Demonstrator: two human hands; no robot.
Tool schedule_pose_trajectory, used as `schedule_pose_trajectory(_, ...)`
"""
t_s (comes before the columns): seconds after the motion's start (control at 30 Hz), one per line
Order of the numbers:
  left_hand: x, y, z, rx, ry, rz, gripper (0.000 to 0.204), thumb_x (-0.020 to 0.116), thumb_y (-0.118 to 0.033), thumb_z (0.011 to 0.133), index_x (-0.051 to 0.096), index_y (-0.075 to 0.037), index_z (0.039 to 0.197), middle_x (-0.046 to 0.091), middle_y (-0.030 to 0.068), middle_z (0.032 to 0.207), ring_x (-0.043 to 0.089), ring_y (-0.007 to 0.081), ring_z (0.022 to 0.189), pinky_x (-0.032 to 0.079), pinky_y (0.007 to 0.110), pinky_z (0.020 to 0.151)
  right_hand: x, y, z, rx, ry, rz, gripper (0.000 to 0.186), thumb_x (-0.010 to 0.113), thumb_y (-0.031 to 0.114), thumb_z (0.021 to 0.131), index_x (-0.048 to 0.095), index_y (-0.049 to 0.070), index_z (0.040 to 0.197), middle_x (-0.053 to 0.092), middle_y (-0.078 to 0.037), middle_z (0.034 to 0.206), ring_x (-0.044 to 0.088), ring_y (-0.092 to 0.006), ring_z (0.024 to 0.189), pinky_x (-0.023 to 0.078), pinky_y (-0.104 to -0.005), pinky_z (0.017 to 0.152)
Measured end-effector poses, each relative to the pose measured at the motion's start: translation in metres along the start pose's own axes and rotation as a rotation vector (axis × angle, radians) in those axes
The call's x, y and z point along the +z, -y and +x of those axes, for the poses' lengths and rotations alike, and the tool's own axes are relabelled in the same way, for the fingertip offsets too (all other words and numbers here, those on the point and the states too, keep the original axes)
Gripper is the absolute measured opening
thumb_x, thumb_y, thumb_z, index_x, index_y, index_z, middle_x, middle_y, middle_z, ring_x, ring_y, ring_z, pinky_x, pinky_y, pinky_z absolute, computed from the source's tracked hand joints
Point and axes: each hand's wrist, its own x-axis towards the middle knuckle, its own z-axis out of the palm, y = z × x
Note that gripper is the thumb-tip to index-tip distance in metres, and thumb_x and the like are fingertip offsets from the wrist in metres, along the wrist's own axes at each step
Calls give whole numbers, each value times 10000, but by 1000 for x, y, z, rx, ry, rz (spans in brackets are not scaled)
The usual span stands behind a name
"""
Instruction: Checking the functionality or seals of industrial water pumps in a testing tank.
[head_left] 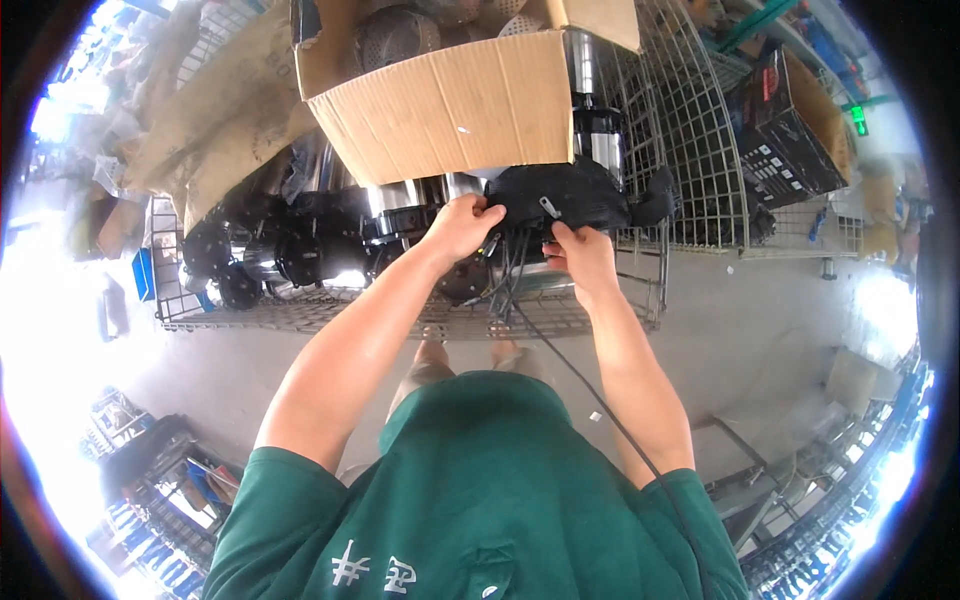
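A black pouch-like item (585, 195) with a silver zipper pull lies in front of a cardboard box (440, 95) on the wire cage. Several dark cables (515, 280) hang from under it, one running down past my right arm. My left hand (465, 225) is closed at the pouch's left edge, near the cables; what its fingertips grip is unclear. My right hand (580, 255) has curled fingers at the pouch's lower edge, just below the zipper pull; I cannot make out what they hold. Steel cylinders with black flanges (305, 255) lie behind and left of my hands.
The wire cage (690, 150) rises at the right beside a black printed carton (790, 130). A brown sack (200, 120) drapes at the upper left. My feet stand on the grey floor (730, 330) below the cage's front edge. Metal racks (160, 470) sit behind me.
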Motion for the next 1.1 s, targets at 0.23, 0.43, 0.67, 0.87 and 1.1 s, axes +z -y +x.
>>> schedule_pose_trajectory(0.23, -11, -11, -18, -41, 112, -124, 484, 836, -391, 880, 688, 44, 1032, 682, 102, 930, 618, 178, 871, 503, 332, 787, -15, -2, -32, 22, 123, 291, 245, 701, 203, 1047, 616, -16, 975, 631, -82, 936, 665, -185, 879, 638, -366, 848)
schedule_pose_trajectory(0.43, -20, -26, -53, -1, 252, -485, 397, 843, -228, 919, 609, -15, 1158, 640, 60, 1070, 572, 137, 991, 465, 304, 877, -21, 20, -78, 21, 189, 382, 253, 652, 194, 1083, 590, -30, 982, 617, -92, 965, 654, -191, 862, 659, -399, 884)
schedule_pose_trajectory(0.67, -57, -78, -148, 68, 149, -486, 564, 896, -369, 862, 556, -44, 1172, 589, 36, 1094, 559, 114, 989, 458, 282, 893, -23, 67, -170, -18, 230, 406, 233, 641, 202, 1094, 675, -15, 1172, 720, -80, 1074, 701, -179, 961, 625, -390, 912)
schedule_pose_trajectory(0.87, -89, -125, -225, 332, -102, -546, 868, 903, -464, 822, 497, 20, 1418, 628, 134, 1254, 622, 232, 1145, 523, 374, 977, -21, 105, -218, -621, 408, -8, 171, 767, 171, 998, 735, 8, 1037, 734, -123, 949, 697, -302, 876, 565, -397, 805)
schedule_pose_trajectory(1.1, -54, -102, -184, 394, -67, -648, 864, 898, -458, 827, 491, 20, 1420, 623, 143, 1267, 621, 240, 1156, 517, 380, 992, 30, 109, -215, -1006, 479, 389, 198, 746, 170, 991, 684, 54, 842, 618, -124, 762, 583, -364, 742, 468, -468, 648)
